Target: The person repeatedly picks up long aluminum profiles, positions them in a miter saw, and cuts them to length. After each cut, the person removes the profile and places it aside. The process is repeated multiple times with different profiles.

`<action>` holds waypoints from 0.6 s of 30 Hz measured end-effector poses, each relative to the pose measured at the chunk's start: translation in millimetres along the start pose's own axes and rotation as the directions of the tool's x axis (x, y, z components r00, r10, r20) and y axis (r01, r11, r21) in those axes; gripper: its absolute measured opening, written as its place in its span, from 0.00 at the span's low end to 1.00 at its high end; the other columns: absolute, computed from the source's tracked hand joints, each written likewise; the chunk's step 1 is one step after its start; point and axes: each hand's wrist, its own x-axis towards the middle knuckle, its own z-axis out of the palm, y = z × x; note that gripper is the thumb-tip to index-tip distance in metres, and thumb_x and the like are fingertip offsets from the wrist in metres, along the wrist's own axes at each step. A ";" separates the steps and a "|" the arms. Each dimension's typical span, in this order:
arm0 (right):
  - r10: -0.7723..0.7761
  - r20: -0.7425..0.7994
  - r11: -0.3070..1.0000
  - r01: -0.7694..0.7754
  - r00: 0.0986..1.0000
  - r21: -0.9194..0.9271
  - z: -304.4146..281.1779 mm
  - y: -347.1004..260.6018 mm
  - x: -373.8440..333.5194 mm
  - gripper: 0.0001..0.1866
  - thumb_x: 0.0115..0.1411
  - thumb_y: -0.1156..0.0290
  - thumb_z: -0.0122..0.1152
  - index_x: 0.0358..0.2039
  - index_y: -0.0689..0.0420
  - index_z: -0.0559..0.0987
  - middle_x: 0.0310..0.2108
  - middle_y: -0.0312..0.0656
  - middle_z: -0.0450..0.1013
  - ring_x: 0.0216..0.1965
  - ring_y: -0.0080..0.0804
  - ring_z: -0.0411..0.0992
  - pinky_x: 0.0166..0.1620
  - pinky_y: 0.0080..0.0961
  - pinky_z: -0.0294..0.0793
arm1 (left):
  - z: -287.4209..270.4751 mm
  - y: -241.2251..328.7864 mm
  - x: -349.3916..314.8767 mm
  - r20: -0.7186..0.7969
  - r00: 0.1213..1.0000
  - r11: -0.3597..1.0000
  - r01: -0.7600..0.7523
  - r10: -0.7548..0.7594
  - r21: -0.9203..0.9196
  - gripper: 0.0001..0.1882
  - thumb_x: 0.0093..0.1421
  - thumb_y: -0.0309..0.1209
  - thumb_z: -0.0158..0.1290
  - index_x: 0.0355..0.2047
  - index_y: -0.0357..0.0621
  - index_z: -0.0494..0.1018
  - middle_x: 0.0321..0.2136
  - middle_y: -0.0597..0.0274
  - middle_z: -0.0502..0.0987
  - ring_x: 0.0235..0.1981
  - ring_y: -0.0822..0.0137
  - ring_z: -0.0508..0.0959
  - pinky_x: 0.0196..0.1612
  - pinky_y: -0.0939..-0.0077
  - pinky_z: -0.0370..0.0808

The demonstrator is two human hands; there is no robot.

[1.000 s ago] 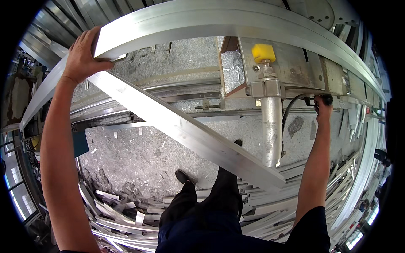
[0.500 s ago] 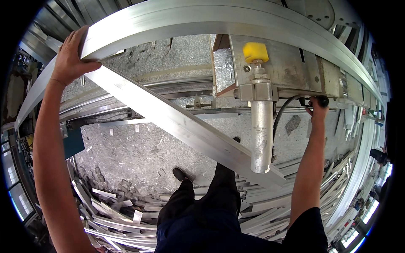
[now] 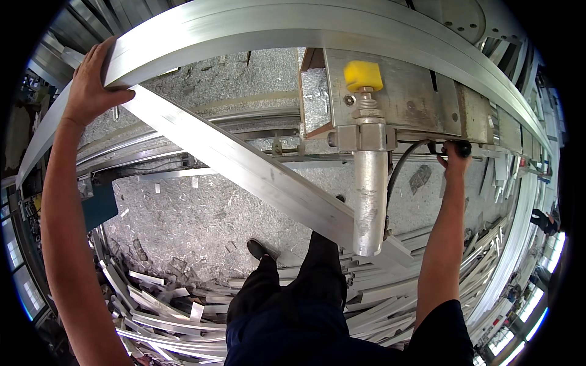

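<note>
Aluminium bar (image 3: 274, 30) runs, in the head view, lengthwise rightward from the left hand (image 3: 91, 88), which clasps its end and is the nearer hand; a diagonal bar (image 3: 244, 168) slants down-right from that grip; the right hand (image 3: 455, 161), bodyward of the aluminium bar, is curled round a black handle (image 3: 463, 149), right of the metal cylinder (image 3: 369, 204).

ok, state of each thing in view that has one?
Left hand: against upper bar, thumb spread
Right hand: closed on black handle
Upper bar: spans the view, bowed by the lens
Diagonal bar: slanting, partly hidden behind cylinder
Cylinder: topped by yellow block
Black hose: bent
Metal strips: loosely heaped
</note>
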 end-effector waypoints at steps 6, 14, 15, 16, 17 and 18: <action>-0.014 0.056 1.000 0.013 0.998 0.004 -2.8 2.9 0.7 0.11 0.47 0.72 0.66 0.32 0.55 0.77 0.28 0.36 0.73 0.28 0.26 0.74 0.26 0.29 0.80 | 1.9 -6.9 -2.5 -0.019 1.000 1.000 -0.008 0.008 -0.001 0.57 0.26 0.38 0.64 0.63 0.46 0.59 0.55 0.49 0.69 0.55 0.49 0.69 0.64 0.60 0.61; 0.001 0.039 0.999 0.000 0.999 -0.034 -1.0 4.8 2.1 0.10 0.48 0.73 0.66 0.33 0.53 0.77 0.27 0.35 0.73 0.29 0.26 0.73 0.27 0.32 0.81 | 1.9 -5.2 -2.0 -0.022 1.000 1.000 0.005 -0.005 0.004 0.58 0.25 0.38 0.64 0.64 0.48 0.59 0.54 0.50 0.69 0.54 0.49 0.70 0.64 0.59 0.62; 0.007 0.028 0.999 -0.006 1.000 -0.034 0.9 4.2 1.5 0.10 0.48 0.73 0.66 0.33 0.54 0.77 0.27 0.35 0.73 0.29 0.26 0.73 0.27 0.32 0.81 | 3.1 -7.0 -2.8 -0.031 1.000 1.000 0.001 -0.001 0.007 0.58 0.25 0.37 0.64 0.64 0.48 0.59 0.54 0.50 0.69 0.54 0.49 0.70 0.64 0.59 0.62; 0.014 0.017 0.999 -0.013 1.000 -0.034 2.4 3.6 1.3 0.10 0.48 0.73 0.66 0.33 0.54 0.77 0.27 0.35 0.73 0.29 0.26 0.73 0.27 0.31 0.81 | 4.0 -7.7 -3.3 -0.040 0.999 1.000 -0.002 0.003 0.011 0.58 0.25 0.37 0.64 0.64 0.48 0.59 0.54 0.50 0.69 0.54 0.49 0.71 0.63 0.59 0.63; 0.022 0.015 0.999 -0.021 1.000 -0.042 1.7 4.5 2.9 0.10 0.48 0.73 0.66 0.32 0.54 0.77 0.27 0.35 0.73 0.29 0.26 0.73 0.27 0.31 0.81 | 3.9 -6.0 -2.8 -0.027 1.000 1.000 0.016 -0.016 0.002 0.57 0.25 0.38 0.64 0.64 0.47 0.59 0.54 0.50 0.70 0.55 0.50 0.70 0.64 0.59 0.61; 0.029 0.013 0.998 -0.029 0.999 -0.049 0.9 5.5 4.4 0.10 0.48 0.73 0.66 0.32 0.54 0.77 0.27 0.35 0.73 0.29 0.26 0.73 0.27 0.31 0.81 | 3.2 -3.3 -2.0 -0.014 0.999 0.999 0.034 -0.034 -0.007 0.57 0.26 0.39 0.64 0.63 0.46 0.60 0.54 0.51 0.70 0.55 0.51 0.70 0.64 0.59 0.60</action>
